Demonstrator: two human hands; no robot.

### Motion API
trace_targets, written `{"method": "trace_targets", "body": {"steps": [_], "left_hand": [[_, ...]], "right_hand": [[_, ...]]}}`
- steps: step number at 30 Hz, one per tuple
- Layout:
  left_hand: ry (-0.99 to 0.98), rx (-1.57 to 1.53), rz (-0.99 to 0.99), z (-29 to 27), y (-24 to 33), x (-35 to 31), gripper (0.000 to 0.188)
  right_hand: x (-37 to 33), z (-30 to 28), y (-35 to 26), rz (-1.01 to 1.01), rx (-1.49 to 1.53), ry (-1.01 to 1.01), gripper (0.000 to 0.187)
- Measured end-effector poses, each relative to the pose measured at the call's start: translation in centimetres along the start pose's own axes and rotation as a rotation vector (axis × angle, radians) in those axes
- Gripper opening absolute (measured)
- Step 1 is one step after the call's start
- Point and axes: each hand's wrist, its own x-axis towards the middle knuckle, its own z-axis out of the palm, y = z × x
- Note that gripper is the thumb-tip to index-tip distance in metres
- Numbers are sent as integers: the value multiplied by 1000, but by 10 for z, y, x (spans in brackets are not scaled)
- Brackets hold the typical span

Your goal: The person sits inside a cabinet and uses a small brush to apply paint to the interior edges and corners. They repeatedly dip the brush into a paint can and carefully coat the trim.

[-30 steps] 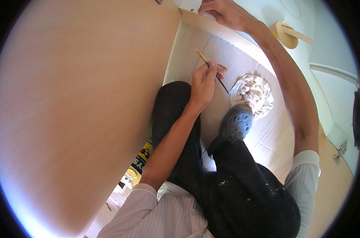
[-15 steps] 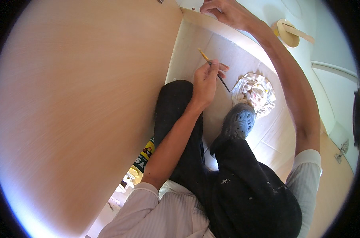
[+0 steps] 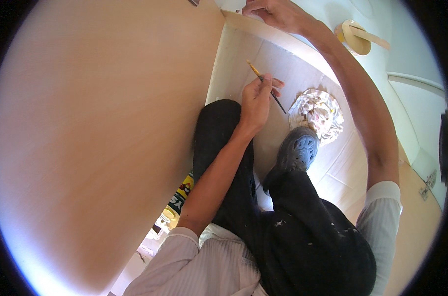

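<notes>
My left hand [image 3: 255, 101] is closed around a thin paintbrush [image 3: 254, 69] with a dark handle. Its yellowish tip points up and away, apart from any surface. At the top of the picture my right hand [image 3: 276, 15] reaches over the pale ledge [image 3: 268, 30], fingers bent and pressed together. What they pinch, if anything, is hidden. To the right of my right forearm stands a small round tin [image 3: 350, 44] of cream-coloured paint, a flat wooden stick [image 3: 371, 37] lying across its mouth.
A large wood-grain panel [image 3: 105, 113] fills the left side. Near my shoe [image 3: 298, 150] sits crumpled, shiny, stained wrapping [image 3: 327, 118] on the pale floor covering. A metal hinge [image 3: 426, 186] is at the far right. Behind my left arm shows a yellow and dark green package [image 3: 184, 190].
The view has shifted very slightly, and my right hand appears a little further up and left. My left hand keeps its hold on the paintbrush, almost unmoved.
</notes>
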Motion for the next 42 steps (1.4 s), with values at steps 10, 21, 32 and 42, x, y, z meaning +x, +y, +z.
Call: {"method": "trace_targets", "body": {"steps": [10,21,32,42], "left_hand": [[15,18,40,-2,-3,0,44],[11,9,28,-2,-3,2,42],[-7,20,35,0,-6,4,44],[26,-29,25,1,-1,3,41]], "right_hand": [[-8,-3,-3,6,-21,-14,21],[-12,-7,-10,3,3,-21,23],[-5,-6,-14,12,-16,-15,22],[-8,-2,-8,-41,-37,25,21]]}}
